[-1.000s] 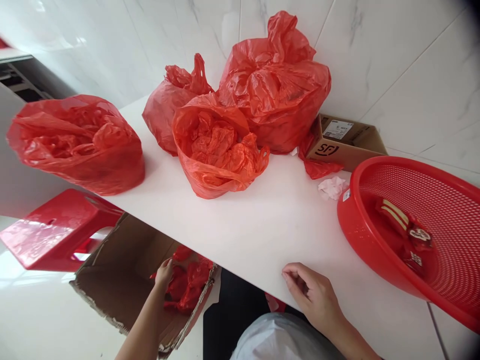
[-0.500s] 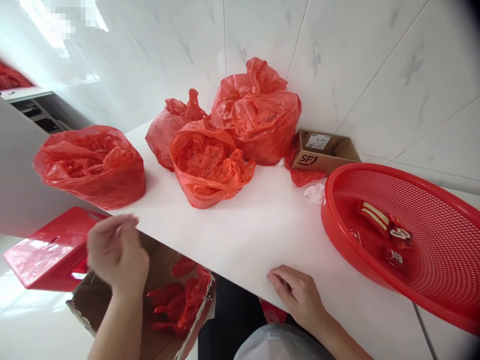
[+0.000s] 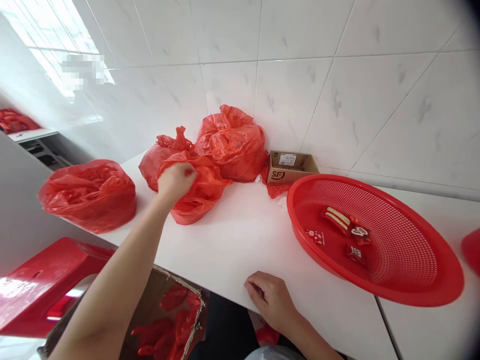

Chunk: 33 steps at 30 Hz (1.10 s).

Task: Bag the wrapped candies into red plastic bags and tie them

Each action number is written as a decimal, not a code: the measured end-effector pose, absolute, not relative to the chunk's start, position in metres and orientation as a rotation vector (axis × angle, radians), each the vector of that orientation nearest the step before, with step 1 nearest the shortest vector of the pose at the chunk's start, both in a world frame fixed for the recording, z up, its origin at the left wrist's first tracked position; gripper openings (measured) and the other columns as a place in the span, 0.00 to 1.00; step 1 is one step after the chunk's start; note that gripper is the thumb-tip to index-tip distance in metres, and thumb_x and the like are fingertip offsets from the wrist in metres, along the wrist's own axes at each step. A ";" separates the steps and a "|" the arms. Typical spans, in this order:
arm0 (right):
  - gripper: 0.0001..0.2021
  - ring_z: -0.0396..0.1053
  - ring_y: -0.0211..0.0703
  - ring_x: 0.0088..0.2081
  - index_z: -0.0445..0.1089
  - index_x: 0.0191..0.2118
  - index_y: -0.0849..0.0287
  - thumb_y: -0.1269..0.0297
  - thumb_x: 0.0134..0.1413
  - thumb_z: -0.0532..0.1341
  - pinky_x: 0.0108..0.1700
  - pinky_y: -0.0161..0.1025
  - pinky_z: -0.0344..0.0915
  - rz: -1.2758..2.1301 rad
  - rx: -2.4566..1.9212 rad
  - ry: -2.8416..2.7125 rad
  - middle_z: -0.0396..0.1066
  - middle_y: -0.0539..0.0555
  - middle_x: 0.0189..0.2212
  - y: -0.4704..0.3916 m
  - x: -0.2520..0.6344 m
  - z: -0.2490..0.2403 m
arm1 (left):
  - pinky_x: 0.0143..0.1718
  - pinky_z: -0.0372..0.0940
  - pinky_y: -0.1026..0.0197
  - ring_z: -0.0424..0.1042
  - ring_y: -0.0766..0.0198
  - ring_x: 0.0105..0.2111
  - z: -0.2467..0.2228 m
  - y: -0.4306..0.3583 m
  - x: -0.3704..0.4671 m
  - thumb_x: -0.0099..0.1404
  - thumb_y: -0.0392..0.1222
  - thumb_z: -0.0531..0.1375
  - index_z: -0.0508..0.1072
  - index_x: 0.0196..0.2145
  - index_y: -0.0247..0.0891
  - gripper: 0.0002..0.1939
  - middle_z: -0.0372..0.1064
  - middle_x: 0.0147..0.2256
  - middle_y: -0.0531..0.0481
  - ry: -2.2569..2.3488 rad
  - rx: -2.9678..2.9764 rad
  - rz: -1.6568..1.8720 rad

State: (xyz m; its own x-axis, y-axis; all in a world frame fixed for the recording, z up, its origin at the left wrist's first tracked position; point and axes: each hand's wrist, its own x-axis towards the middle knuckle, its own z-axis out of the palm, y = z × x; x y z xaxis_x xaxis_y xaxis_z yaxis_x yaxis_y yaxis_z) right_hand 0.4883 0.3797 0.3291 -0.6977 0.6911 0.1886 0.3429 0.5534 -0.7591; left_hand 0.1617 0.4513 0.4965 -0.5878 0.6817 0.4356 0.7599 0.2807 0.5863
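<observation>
My left hand [image 3: 177, 181] is above the middle red plastic bag [image 3: 198, 202], whose mouth stands open with crumpled red plastic inside. The fingers are curled in, and I cannot make out whether they pinch any of the plastic. Near the table's front edge rests my right hand [image 3: 270, 299], loosely closed with nothing visible in it. Behind the middle bag are a smaller gathered red bag [image 3: 150, 167] and a large full red bag [image 3: 236, 150]. Another open red bag [image 3: 93, 200] stands at the left end of the table.
A red perforated basket [image 3: 405, 230] on the right holds a few small wrapped packets [image 3: 358, 232]. By the wall sits a small cardboard box [image 3: 287, 176]. Below the table edge are a larger carton [image 3: 150, 290] with red gloves or plastic inside and a red stool [image 3: 48, 270].
My left hand has moved from above the floor carton, up and forward to the middle red bag. My right hand stays on the table. The view has tilted up and turned right.
</observation>
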 end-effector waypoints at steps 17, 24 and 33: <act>0.14 0.72 0.44 0.36 0.71 0.38 0.56 0.50 0.57 0.64 0.36 0.39 0.71 1.774 -0.596 -1.479 0.74 0.54 0.36 0.412 0.487 0.383 | 0.35 0.67 0.58 0.72 0.61 0.31 0.374 0.320 0.325 0.60 0.47 0.63 0.72 0.29 0.38 0.10 0.74 0.33 0.46 -2.351 -1.323 -2.605; 0.14 0.72 0.43 0.31 0.71 0.38 0.57 0.51 0.56 0.65 0.33 0.39 0.72 1.494 -0.808 -1.259 0.75 0.54 0.31 0.409 0.506 0.373 | 0.34 0.67 0.61 0.71 0.65 0.29 0.351 0.313 0.251 0.57 0.46 0.61 0.63 0.29 0.40 0.11 0.69 0.29 0.54 -2.267 -0.599 -2.663; 0.08 0.73 0.45 0.40 0.70 0.45 0.54 0.62 0.62 0.59 0.43 0.41 0.71 1.096 -0.747 -1.570 0.73 0.55 0.38 0.396 0.508 0.381 | 0.64 0.52 0.44 0.62 0.52 0.60 0.401 0.290 0.305 0.62 0.45 0.63 0.71 0.49 0.45 0.16 0.65 0.55 0.44 -2.080 -1.084 -1.886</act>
